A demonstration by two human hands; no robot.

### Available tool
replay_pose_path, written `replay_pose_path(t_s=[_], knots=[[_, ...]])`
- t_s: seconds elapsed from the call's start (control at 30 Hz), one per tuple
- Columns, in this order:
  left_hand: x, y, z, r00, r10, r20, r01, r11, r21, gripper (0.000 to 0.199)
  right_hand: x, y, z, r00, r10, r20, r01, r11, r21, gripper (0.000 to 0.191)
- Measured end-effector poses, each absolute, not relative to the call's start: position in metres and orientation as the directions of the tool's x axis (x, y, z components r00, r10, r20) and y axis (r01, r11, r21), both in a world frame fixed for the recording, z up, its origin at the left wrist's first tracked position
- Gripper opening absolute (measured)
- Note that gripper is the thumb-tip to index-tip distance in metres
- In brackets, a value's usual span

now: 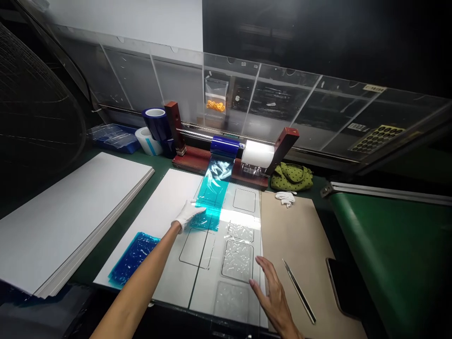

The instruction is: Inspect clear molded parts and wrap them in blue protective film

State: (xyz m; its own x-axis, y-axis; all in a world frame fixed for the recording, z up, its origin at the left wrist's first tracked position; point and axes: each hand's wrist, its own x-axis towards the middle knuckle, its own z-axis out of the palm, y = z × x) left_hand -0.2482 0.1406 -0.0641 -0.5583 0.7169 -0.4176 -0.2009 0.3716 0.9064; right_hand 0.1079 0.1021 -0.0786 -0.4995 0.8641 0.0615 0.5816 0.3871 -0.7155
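My left hand [188, 215], in a white glove, rests at the left edge of a strip of translucent blue film [214, 188], fingers stretched onto it. That strip runs down from a blue film roll [225, 146] on a metal rod. Under the film lies a pale work sheet [169, 278] marked with dark rounded rectangles and a long dark line. My bare right hand [274, 296] is open, thumb and fingers apart, beside a clear film piece [238, 260] lying over one outline. More clear pieces lie above and below it. A stack of blue film sheets [133, 259] sits left of my forearm.
A wooden stand [190, 159] also carries a white roll [258, 154]. A slim knife-like tool [298, 291] and a white glove [286, 198] lie on brown board [307, 235]. White sheets [77, 207] are stacked left; a dark phone-like object [344, 287] and green surface [391, 249] are right.
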Motion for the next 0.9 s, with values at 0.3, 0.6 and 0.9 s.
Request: replay_pose_path(t_s=[0.3, 0.6, 0.9], knots=[[-0.247, 0.060, -0.057, -0.398, 0.812, -0.426, -0.225, 0.364, 0.904, 0.021, -0.009, 0.123, -0.048, -0.618, 0.722, -0.310, 0.291, -0.156, -0.944, 0.055], [-0.232, -0.028, -0.048, -0.408, 0.792, -0.454, -0.266, 0.373, 0.889, 0.054, -0.028, 0.033, -0.068, -0.621, 0.671, -0.405, 0.302, -0.273, -0.914, 0.054], [-0.183, -0.144, -0.067, -0.434, 0.699, -0.568, -0.319, 0.470, 0.823, 0.049, 0.020, -0.075, -0.088, -0.602, 0.597, -0.531, 0.376, -0.374, -0.848, 0.053]])
